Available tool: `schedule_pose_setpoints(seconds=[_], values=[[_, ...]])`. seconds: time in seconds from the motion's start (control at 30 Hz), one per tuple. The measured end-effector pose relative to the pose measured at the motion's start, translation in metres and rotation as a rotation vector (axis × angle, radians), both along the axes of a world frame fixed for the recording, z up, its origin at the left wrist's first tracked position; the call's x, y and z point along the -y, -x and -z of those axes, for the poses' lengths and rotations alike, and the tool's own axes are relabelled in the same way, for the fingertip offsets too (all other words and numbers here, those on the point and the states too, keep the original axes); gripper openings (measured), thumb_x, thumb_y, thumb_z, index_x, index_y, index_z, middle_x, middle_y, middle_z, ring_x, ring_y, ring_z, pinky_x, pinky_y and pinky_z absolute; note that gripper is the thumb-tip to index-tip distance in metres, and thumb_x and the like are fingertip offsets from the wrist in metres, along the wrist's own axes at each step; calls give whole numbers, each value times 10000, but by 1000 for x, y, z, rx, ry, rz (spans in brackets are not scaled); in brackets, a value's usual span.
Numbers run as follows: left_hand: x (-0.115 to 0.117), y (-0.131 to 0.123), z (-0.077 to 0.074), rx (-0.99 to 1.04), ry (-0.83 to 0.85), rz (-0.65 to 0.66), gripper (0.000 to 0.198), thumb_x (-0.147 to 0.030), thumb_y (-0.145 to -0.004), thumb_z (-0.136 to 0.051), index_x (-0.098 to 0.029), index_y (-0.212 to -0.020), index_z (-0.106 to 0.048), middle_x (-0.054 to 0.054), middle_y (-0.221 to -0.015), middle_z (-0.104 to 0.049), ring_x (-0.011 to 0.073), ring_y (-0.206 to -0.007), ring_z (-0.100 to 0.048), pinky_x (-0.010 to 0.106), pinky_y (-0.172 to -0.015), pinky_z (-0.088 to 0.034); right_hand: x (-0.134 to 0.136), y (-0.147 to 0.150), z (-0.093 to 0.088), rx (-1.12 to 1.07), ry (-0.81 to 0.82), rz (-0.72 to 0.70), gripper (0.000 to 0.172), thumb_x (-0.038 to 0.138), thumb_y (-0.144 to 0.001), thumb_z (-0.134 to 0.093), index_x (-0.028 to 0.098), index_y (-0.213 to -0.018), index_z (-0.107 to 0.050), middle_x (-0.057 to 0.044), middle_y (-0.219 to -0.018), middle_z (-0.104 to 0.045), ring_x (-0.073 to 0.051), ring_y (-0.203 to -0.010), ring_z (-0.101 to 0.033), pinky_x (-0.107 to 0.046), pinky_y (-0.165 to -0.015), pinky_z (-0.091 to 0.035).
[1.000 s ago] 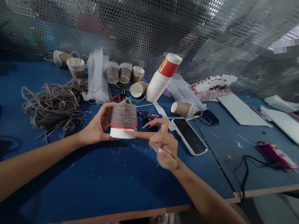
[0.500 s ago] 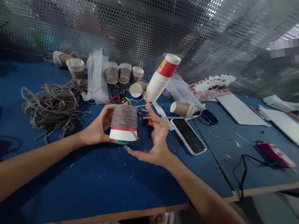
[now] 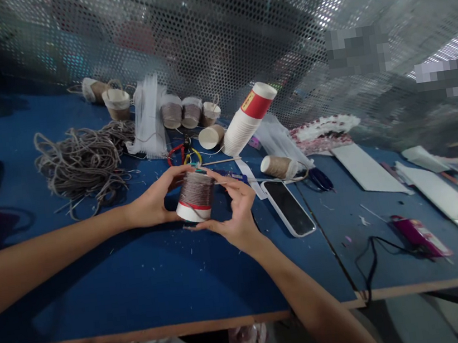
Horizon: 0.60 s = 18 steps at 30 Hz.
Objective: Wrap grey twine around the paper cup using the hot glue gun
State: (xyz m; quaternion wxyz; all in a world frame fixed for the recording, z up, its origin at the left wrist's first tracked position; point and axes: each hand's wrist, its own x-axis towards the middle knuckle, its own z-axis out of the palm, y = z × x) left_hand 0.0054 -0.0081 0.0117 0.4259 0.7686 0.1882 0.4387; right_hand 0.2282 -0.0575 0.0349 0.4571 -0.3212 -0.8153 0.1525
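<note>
Between my two hands is a paper cup (image 3: 197, 195) wound with grey-brown cord, its white rim and a red band showing at the lower end. My left hand (image 3: 154, 201) grips it from the left, with the fingers over the top and the thumb low. From the right, my right hand (image 3: 236, 210) closes on it too, fingertips at the upper end and thumb at the rim. Just behind the cup lie red-handled pliers (image 3: 176, 155) and yellow-handled scissors (image 3: 194, 156). A thin stick (image 3: 221, 161) lies near my right fingertips.
A heap of grey cord (image 3: 84, 159) lies left. Several cord-wrapped cups (image 3: 171, 114) and a leaning stack of paper cups (image 3: 244, 127) stand along the perforated metal screen (image 3: 211, 39). A phone (image 3: 288, 208) lies right of my right hand, with white boards (image 3: 370, 170) beyond.
My right hand has moved in from the right and closed on the cord-wrapped cup. The cup has shifted slightly right and down, and its tilt has changed.
</note>
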Motion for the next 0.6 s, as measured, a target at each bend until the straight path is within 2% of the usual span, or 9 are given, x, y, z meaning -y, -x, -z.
schedule_pose_setpoints(seconds=[0.07, 0.13, 0.17, 0.23, 0.3, 0.37, 0.43, 0.5, 0.6], values=[[1, 0, 0, 0, 5, -25, 883, -266, -691, -886, -278, -1439, -417, 161, -1425, -511, 339, -1347, -559, 521, -1169, -458, 1, 0, -1, -13, -5, -11, 763, 554, -786, -775, 315, -1283, -248, -175, -1458, -495, -285, -1388, -522, -542, -1113, -471], [1, 0, 1, 28, 19, -78, 858, -280, -690, -885, -271, -1425, -443, 154, -1419, -508, 339, -1339, -559, 499, -1141, -492, 1, -3, -3, -44, -46, 74, 616, 578, -870, -668, 292, -1266, -292, -177, -1429, -499, -285, -1340, -548, -536, -1056, -500], [1, 0, 1, 49, 31, -115, 857, -287, -687, -887, -272, -1423, -447, 151, -1429, -495, 339, -1336, -558, 489, -1125, -508, 0, -6, -4, -68, -69, 172, 518, 571, -915, -598, 278, -1241, -323, -174, -1387, -515, -280, -1277, -580, -528, -1011, -518], [0, 0, 2, 103, 59, -195, 893, -301, -678, -894, -288, -1439, -426, 146, -1463, -454, 335, -1329, -559, 476, -1099, -530, -5, -15, -6, -73, -81, 462, 390, 556, -950, -515, 242, -1146, -393, -170, -1243, -561, -282, -1127, -622, -528, -932, -529], [-2, 0, 4, 157, 87, -256, 949, -321, -676, -898, -313, -1470, -380, 140, -1494, -417, 330, -1322, -562, 476, -1093, -534, -12, -25, -6, 30, -28, 790, 445, 613, -879, -579, 213, -1013, -435, -175, -1083, -584, -331, -1051, -617, -578, -910, -503], [-4, 0, 6, 187, 93, -266, 974, -341, -690, -889, -332, -1494, -340, 134, -1503, -405, 327, -1329, -554, 482, -1102, -527, -19, -32, -4, 190, 115, 1000, 574, 698, -766, -657, 187, -937, -459, -220, -1007, -600, -419, -1070, -606, -645, -920, -465], [-6, -1, 8, 199, 61, -252, 963, -348, -704, -878, -350, -1501, -338, 109, -1493, -403, 328, -1337, -541, 467, -1107, -526, -26, -35, -2, 322, 294, 1078, 683, 742, -685, -701, 148, -948, -491, -272, -985, -628, -471, -1055, -625, -655, -900, -468], [-7, -1, 9, 194, -11, -240, 920, -338, -711, -872, -358, -1487, -379, 78, -1457, -407, 337, -1356, -514, 437, -1105, -531, -29, -34, -3, 435, 438, 1065, 745, 745, -666, -709, 104, -998, -523, -303, -998, -653, -483, -1042, -650, -621, -881, -492], [-7, 0, 10, 166, -87, -237, 870, -306, -711, -869, -336, -1458, -425, 84, -1411, -413, 332, -1351, -512, 421, -1074, -554, -30, -27, -11, 558, 551, 1021, 661, 655, -749, -668, 76, -1050, -566, -294, -1045, -682, -450, -1080, -666, -516, -862, -524]])
